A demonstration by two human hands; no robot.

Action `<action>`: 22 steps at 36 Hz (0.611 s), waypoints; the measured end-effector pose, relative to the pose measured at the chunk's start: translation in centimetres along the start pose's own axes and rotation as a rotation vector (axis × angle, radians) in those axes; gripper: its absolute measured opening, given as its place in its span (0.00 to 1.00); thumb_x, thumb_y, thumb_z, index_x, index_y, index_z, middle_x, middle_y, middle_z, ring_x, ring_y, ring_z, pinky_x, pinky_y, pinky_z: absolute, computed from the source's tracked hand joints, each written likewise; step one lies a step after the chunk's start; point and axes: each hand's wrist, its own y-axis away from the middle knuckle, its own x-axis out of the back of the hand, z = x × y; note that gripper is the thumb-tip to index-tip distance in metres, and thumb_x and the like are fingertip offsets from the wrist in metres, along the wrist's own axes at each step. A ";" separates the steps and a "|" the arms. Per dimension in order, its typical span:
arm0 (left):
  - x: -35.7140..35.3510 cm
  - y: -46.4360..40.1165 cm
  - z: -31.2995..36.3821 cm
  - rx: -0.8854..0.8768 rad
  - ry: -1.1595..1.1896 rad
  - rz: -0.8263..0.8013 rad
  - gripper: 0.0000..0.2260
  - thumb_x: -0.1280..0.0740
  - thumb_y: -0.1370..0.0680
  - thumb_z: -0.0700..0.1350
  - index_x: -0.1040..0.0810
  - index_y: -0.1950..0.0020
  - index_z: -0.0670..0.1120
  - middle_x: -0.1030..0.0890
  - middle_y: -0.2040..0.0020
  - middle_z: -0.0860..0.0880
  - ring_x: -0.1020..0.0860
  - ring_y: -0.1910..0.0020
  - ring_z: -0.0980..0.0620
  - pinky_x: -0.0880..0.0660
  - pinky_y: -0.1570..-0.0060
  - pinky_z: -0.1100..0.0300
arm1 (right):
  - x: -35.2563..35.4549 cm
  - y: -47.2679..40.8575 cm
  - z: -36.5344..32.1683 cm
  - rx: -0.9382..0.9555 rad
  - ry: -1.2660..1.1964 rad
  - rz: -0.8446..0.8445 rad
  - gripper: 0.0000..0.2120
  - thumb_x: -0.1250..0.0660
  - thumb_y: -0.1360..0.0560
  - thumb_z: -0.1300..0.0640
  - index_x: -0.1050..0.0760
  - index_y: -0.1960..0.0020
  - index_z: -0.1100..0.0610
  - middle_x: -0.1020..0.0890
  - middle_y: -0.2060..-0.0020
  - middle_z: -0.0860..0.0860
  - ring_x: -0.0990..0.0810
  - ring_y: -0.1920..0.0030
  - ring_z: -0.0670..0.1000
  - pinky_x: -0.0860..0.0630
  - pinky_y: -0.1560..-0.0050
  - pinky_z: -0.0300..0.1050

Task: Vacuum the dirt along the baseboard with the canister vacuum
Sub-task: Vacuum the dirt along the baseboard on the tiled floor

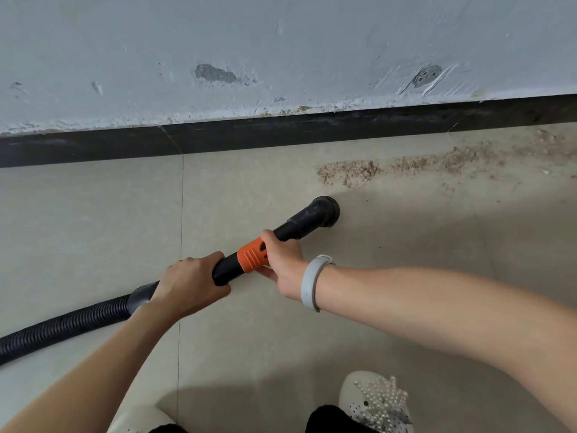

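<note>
Near the dark baseboard [281, 129], both hands grip a black vacuum wand [290, 229]: left hand [190, 279] rearward, right hand [281, 260] at its orange collar [251, 256], nozzle [326, 210] just short of the dirt [349, 173].

You are looking at a black tube [295, 225] wearing an orange ribbed collar [250, 257], trailing a black ridged hose [62, 326]. Tan speckled dirt [349, 173] is lying on beige floor tiles [93, 220] under a black baseboard [281, 132] and a pale grey, patchy wall [281, 42]. Your wristband [310, 281] is showing light grey, your shoe [374, 401] cream with white pearls.
</note>
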 end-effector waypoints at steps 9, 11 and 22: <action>-0.9 -1.2 3.2 0.054 -0.015 0.141 0.08 0.35 0.26 0.50 0.33 0.52 0.51 0.27 0.66 0.51 0.27 0.65 0.44 0.33 0.63 0.57 | 1.9 -1.5 -3.0 0.038 0.024 -0.027 0.14 0.39 0.22 0.50 0.34 0.42 0.57 0.25 0.48 0.56 0.23 0.44 0.56 0.21 0.47 0.49; -1.1 -1.3 3.4 0.082 -0.010 0.173 0.08 0.36 0.25 0.49 0.34 0.53 0.50 0.28 0.67 0.51 0.28 0.65 0.44 0.34 0.63 0.57 | 1.6 -1.8 -3.4 0.055 0.053 -0.028 0.14 0.39 0.22 0.50 0.34 0.42 0.57 0.25 0.48 0.56 0.23 0.44 0.56 0.21 0.46 0.50; -0.1 -4.1 3.7 0.186 0.090 0.236 0.06 0.36 0.26 0.47 0.32 0.53 0.48 0.24 0.64 0.47 0.24 0.62 0.40 0.30 0.61 0.55 | -0.1 -2.9 -7.5 0.135 0.167 -0.093 0.12 0.40 0.21 0.51 0.34 0.43 0.58 0.26 0.50 0.56 0.23 0.44 0.57 0.21 0.45 0.50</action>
